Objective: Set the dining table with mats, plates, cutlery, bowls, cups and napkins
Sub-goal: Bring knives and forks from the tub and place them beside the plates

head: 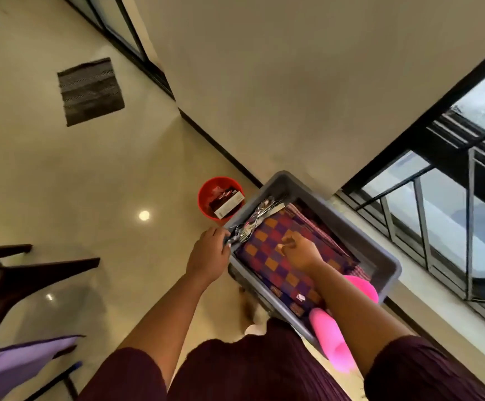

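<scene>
A grey plastic tub point(385, 257) sits by the window ledge, holding a stack of checked purple-and-orange mats point(276, 256), pink plastic items point(330, 340) at its near end and a bundle of metal cutlery point(252, 221) along its left side. The left hand point(209, 253) curls its fingers around the cutlery's near end. The right hand point(300, 251) rests on the top mat, fingers bent; whether it pinches the mat is unclear. A red bucket point(205, 198) stands on the floor beyond.

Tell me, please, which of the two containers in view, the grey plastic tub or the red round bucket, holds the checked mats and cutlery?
The grey plastic tub by the window holds the purple-and-orange checked mats and metal cutlery; the red round bucket on the floor holds only packets.
</scene>
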Motion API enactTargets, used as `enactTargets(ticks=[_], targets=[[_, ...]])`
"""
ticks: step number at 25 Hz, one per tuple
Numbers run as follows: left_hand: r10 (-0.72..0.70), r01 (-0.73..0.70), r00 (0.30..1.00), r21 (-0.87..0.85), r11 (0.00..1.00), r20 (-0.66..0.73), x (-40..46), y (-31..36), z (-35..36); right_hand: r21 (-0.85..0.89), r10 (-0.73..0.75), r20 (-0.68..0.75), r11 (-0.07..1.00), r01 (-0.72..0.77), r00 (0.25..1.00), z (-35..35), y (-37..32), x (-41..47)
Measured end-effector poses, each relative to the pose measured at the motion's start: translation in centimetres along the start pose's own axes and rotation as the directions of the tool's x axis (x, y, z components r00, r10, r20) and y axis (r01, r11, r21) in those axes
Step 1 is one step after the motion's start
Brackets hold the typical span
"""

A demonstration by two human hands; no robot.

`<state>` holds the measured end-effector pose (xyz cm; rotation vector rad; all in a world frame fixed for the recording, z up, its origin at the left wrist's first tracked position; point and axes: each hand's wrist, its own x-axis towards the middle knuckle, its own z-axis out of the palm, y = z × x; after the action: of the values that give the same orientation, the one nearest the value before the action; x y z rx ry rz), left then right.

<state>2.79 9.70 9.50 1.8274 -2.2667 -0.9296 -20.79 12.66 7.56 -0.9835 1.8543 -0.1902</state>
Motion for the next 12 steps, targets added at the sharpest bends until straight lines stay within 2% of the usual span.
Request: enactTargets(ticks=[5, 12], targets=[[-0.017, 0.030, 0.995, -0.140, 0.990, 0.095, 4.6, -0.9, 1.2, 0.018, 0.076, 0.005, 0.997, -0.076, 0.997, -0.2, -0.9, 4.0], [0.003, 0.054, 0.968, -0.219, 0.974, 0.252, 12.1, -2.0, 5.1, 0.135, 0.212, -0.013, 0.969, -0.209, 0.977, 2.2, -0.6, 10.7]])
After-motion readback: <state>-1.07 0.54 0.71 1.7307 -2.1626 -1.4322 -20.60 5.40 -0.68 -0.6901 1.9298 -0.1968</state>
